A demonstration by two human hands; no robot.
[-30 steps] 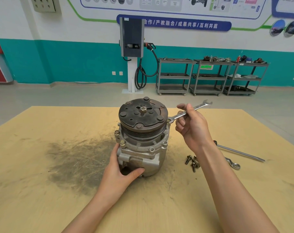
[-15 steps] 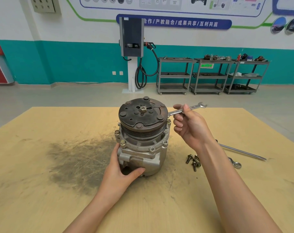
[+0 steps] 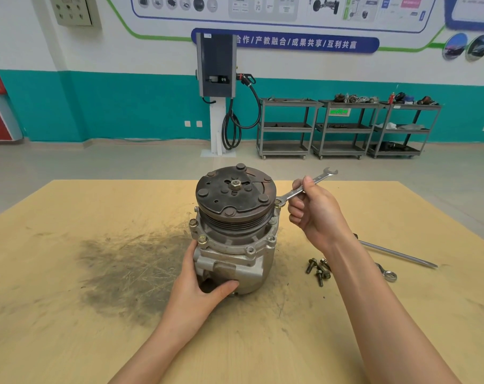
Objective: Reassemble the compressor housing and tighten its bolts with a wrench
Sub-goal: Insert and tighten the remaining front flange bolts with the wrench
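**Steadily turning the flange bolt**

Now the compressor [image 3: 232, 234] stands upright near the middle of the table [image 3: 69, 314], its pulley face up. The left hand [image 3: 200, 286] grips the lower housing, thumb across the front and fingers wrapped round the far side. The right hand [image 3: 314, 210] pinches the shank of the wrench [image 3: 304, 188] between thumb and curled fingers; its ring end sits over a bolt [image 3: 277, 203] on the right edge of the flange, just under the pulley rim.

To do this well, the person should probably keep the ring seated square on the bolt head and brace the housing so it does not twist. Short swings look wise, since the pulley overhangs the bolt closely.

Open room lies to the right and behind the wrench. Loose bolts [image 3: 318, 268], a second wrench [image 3: 387, 275] and a long rod [image 3: 398, 254] lie near the right forearm, so a wide sweep low down could scatter them. The table's far edge is well apart.
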